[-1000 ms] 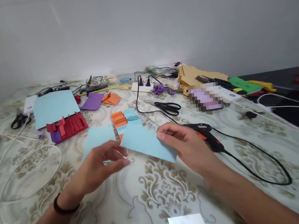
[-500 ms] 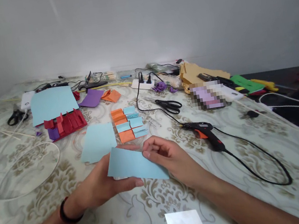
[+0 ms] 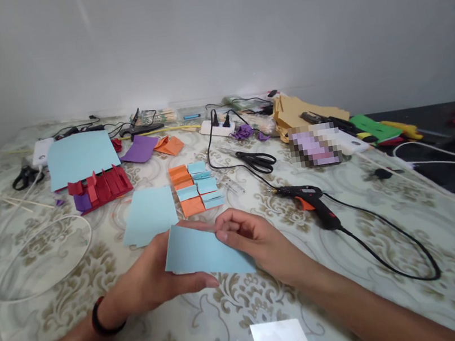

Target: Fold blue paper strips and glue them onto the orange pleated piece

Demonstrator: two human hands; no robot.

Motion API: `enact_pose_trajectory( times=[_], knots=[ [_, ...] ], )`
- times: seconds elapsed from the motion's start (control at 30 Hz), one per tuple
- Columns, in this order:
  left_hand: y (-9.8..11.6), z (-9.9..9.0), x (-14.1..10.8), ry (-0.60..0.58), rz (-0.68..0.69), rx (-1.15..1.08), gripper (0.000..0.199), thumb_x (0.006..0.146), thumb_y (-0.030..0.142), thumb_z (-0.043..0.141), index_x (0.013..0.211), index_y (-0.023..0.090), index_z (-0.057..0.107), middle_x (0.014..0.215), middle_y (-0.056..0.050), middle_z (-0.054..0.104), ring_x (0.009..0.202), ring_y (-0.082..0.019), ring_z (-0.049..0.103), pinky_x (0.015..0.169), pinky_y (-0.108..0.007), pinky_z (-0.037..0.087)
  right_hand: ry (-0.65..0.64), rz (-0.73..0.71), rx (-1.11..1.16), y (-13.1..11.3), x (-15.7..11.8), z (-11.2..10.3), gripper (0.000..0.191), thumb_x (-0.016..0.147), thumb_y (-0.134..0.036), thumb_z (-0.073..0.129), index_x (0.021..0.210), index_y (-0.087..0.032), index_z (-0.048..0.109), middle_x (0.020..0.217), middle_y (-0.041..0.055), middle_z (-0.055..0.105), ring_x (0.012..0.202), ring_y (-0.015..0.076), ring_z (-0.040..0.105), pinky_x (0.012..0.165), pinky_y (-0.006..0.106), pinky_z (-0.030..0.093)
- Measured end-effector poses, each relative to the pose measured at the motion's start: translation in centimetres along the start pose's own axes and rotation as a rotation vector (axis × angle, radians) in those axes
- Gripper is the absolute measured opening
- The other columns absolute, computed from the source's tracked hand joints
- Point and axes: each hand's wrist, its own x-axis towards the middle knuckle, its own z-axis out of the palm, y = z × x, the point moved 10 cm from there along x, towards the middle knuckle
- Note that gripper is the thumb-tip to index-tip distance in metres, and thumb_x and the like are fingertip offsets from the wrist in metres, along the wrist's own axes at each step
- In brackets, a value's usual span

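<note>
A light blue sheet of paper [image 3: 205, 252] is held above the table, tilted, between both hands. My left hand [image 3: 153, 275] supports it from beneath at the left, thumb along the near edge and fingers hidden behind the sheet. My right hand [image 3: 255, 240] pinches the upper right part of the paper with thumb and curled fingers. Just beyond lie a second light blue sheet [image 3: 148, 213] and a group of folded orange and blue paper pieces [image 3: 196, 187]. On the right, a black hot glue gun [image 3: 308, 198] rests with its cord looped on the table.
Black-handled scissors [image 3: 258, 160] lie behind the hands, near a white power strip [image 3: 217, 127]. Folded red paper [image 3: 104, 188] and a large blue sheet [image 3: 82, 158] lie at the left. A white cable [image 3: 90, 236] loops there. A white square [image 3: 281, 340] lies at the front.
Both hands hold the blue sheet almost exactly as before. The view has shifted very slightly; the objects on the table stay in place.
</note>
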Motion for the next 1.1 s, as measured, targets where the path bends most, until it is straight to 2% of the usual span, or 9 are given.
enact_pose_trajectory(
  times=[0.17,0.3,0.4,0.47,0.57,0.8,0.97,1.1],
  knots=[
    [-0.2,0.0,0.1,0.013,0.035,-0.063,0.055,0.083,0.036,0.084,0.134,0.032,0.064,0.131,-0.003,0.069,0.105,-0.022,0.068,0.085,-0.029,0.055,-0.022,-0.122,-0.266,-1.5,-0.6,0.7,0.016,0.099,-0.037,0.064,0.107,-0.024,0.063,0.096,0.0008,0.066,0.090,0.0162,0.062,0.081,0.030,0.049],
    [-0.6,-0.7,0.1,0.067,0.069,-0.040,0.053,0.084,0.036,0.083,0.133,0.030,0.063,0.131,-0.005,0.069,0.115,-0.025,0.066,0.095,-0.032,0.054,-0.048,-0.176,-0.404,-2.4,-1.0,1.3,0.036,0.087,-0.034,0.078,0.118,-0.025,0.061,0.119,0.0040,0.070,0.110,0.0219,0.065,0.096,0.038,0.052],
    [-1.2,-1.1,0.0,0.102,0.064,-0.011,0.057,0.083,0.037,0.084,0.135,0.028,0.061,0.137,-0.007,0.066,0.118,-0.028,0.065,0.098,-0.036,0.054,-0.037,-0.168,-0.443,-2.5,-1.0,1.2,0.035,0.087,-0.029,0.079,0.117,-0.025,0.062,0.120,0.0037,0.071,0.111,0.0216,0.067,0.098,0.039,0.053],
    [-1.7,-1.2,0.0,0.109,0.046,-0.010,0.059,0.083,0.039,0.084,0.135,0.026,0.060,0.137,-0.009,0.066,0.116,-0.028,0.066,0.099,-0.038,0.054,-0.035,-0.166,-0.447,-2.4,-0.9,1.3,0.033,0.088,-0.028,0.077,0.118,-0.025,0.062,0.120,0.0037,0.072,0.112,0.0210,0.068,0.100,0.040,0.053],
    [-2.0,-1.3,0.0,0.118,0.050,-0.024,0.059,0.084,0.037,0.083,0.135,0.024,0.058,0.133,-0.010,0.067,0.116,-0.028,0.066,0.101,-0.039,0.053,-0.051,-0.143,-0.430,-2.1,-0.9,1.4,0.044,0.085,-0.031,0.081,0.123,-0.025,0.061,0.127,0.0053,0.071,0.117,0.0225,0.068,0.104,0.043,0.053],
    [-2.2,-1.2,0.1,0.096,0.008,-0.002,0.058,0.088,0.039,0.079,0.140,0.025,0.056,0.134,-0.009,0.068,0.125,-0.029,0.063,0.105,-0.041,0.052,-0.124,-0.118,-0.300,-1.5,-1.0,1.8,0.049,0.088,-0.037,0.081,0.130,-0.027,0.057,0.137,0.0077,0.067,0.126,0.0240,0.064,0.115,0.049,0.047],
    [-1.5,-1.1,0.0,0.091,-0.008,0.079,0.040,0.093,0.042,0.071,0.128,0.022,0.066,0.142,-0.010,0.064,0.125,-0.029,0.062,0.111,-0.043,0.048,-0.190,-0.148,-0.222,-2.1,-1.1,2.4,0.040,0.097,-0.033,0.071,0.132,-0.025,0.054,0.139,0.0092,0.066,0.129,0.0233,0.064,0.115,0.049,0.048],
    [-0.8,-0.8,0.1,0.075,0.013,0.044,0.035,0.100,0.040,0.060,0.129,0.021,0.064,0.134,-0.010,0.068,0.117,-0.027,0.064,0.106,-0.040,0.051,-0.209,-0.172,-0.207,-2.6,-1.3,2.6,0.034,0.104,-0.031,0.060,0.137,-0.028,0.052,0.151,0.0082,0.058,0.131,0.0215,0.061,0.114,0.044,0.047]
  ],
)
